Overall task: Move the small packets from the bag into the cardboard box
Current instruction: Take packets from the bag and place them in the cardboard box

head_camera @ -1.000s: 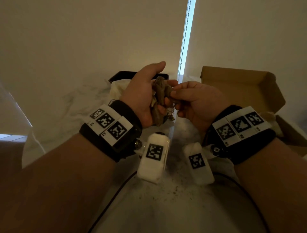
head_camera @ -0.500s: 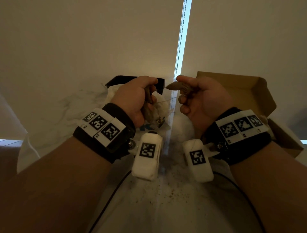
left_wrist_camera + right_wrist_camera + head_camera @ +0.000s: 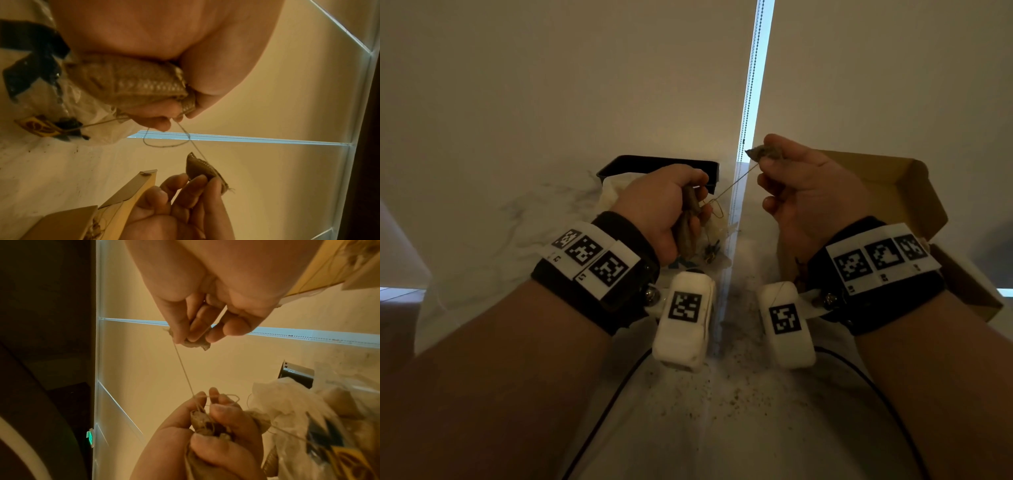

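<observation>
My left hand (image 3: 671,209) grips a bunch of brown mesh packets (image 3: 686,226), seen close up as the packets (image 3: 131,82) in the left wrist view. My right hand (image 3: 794,181) pinches a single small packet (image 3: 762,153) between thumb and fingers, held up and to the right. A thin string (image 3: 736,185) runs taut from that packet down to the bunch in my left hand; the string (image 3: 185,371) shows plainly in the right wrist view. The clear plastic bag (image 3: 619,192) lies under my left hand. The open cardboard box (image 3: 914,192) stands behind my right hand.
A black tray (image 3: 657,164) sits at the back behind the bag. Dark crumbs (image 3: 722,394) are scattered on the white marble table (image 3: 517,222). A black cable (image 3: 602,411) runs across the near table. A wall with a bright slit (image 3: 756,85) rises just behind.
My hands have drawn apart: the right hand lifted its packet up and to the right, pulling the string taut, while the left hand lowered with the bunch.
</observation>
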Motion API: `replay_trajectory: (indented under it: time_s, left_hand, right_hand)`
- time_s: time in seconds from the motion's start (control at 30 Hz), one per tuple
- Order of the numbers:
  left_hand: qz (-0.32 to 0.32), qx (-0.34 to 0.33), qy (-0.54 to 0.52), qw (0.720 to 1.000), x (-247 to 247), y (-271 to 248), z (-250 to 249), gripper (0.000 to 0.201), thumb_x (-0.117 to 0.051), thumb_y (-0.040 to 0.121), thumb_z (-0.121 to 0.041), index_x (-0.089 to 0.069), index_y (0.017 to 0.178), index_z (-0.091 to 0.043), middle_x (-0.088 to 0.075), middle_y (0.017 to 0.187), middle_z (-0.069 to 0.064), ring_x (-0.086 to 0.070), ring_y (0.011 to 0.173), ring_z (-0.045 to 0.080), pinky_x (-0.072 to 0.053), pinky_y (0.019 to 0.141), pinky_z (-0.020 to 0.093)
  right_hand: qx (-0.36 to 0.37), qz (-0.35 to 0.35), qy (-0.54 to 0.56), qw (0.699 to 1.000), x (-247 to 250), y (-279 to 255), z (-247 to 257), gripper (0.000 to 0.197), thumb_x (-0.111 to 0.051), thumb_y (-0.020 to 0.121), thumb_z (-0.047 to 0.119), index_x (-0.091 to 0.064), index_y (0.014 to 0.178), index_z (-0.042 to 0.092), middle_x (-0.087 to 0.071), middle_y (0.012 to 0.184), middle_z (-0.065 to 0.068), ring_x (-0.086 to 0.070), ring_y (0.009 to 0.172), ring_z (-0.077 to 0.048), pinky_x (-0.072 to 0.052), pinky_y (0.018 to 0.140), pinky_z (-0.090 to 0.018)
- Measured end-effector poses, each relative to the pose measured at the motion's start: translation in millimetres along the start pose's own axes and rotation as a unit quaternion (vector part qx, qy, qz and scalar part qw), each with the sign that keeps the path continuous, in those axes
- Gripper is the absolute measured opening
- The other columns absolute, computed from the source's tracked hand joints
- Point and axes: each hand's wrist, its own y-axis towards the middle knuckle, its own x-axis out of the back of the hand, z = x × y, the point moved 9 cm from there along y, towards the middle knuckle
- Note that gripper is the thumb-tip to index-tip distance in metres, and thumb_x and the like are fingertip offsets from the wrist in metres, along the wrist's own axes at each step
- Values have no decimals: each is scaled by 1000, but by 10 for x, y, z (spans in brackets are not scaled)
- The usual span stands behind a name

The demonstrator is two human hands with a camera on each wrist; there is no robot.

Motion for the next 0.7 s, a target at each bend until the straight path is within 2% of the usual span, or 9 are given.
replay_trajectory:
  time_s: [0.17, 0.33, 0.47, 0.53, 0.7]
  left_hand:
    - [10, -10, 50, 999, -34, -9, 25, 18, -58, 98, -30, -67, 91, -17, -60, 76, -2, -51, 53, 10, -38, 37, 18]
    - [7, -60, 112, 992, -77, -50, -45, 33, -48, 104, -37, -63, 88, -12, -55, 67, 2, -50, 49, 13, -36, 38, 17]
    - [3, -74, 156, 985, -76, -56, -66, 45, -45, 103, -46, -64, 81, -11, -58, 58, 4, -53, 49, 17, -39, 41, 20]
    - [5, -74, 157, 985, -87, -71, -69, 46, -46, 103, -46, -63, 80, -10, -59, 54, 4, -55, 48, 18, -39, 39, 19]
    - [7, -75, 142, 987, -99, -102, -85, 42, -48, 103, -45, -64, 83, -11, -61, 60, 1, -63, 55, 21, -39, 37, 17]
  right_hand:
    - [8, -12, -8, 1000, 27, -12, 23, 21, -72, 83, 14, -73, 103, 16, -73, 96, -4, -62, 81, -15, -48, 63, -27]
    - [13, -7, -28, 999, 9, -8, 30, 22, -72, 83, 19, -72, 105, 15, -73, 86, 1, -61, 79, -15, -48, 61, -27]
    - [15, -15, -34, 999, 35, -17, 40, 18, -68, 87, 21, -71, 103, 13, -72, 79, 3, -60, 78, -14, -47, 61, -27]
    - [16, -24, -37, 999, 63, -17, 43, 16, -67, 88, 22, -72, 101, 14, -72, 78, 3, -60, 78, -15, -47, 62, -28]
    - [12, -53, -17, 998, 138, 8, 65, 8, -68, 88, 28, -71, 84, 21, -68, 67, 7, -59, 74, -16, -45, 59, -29]
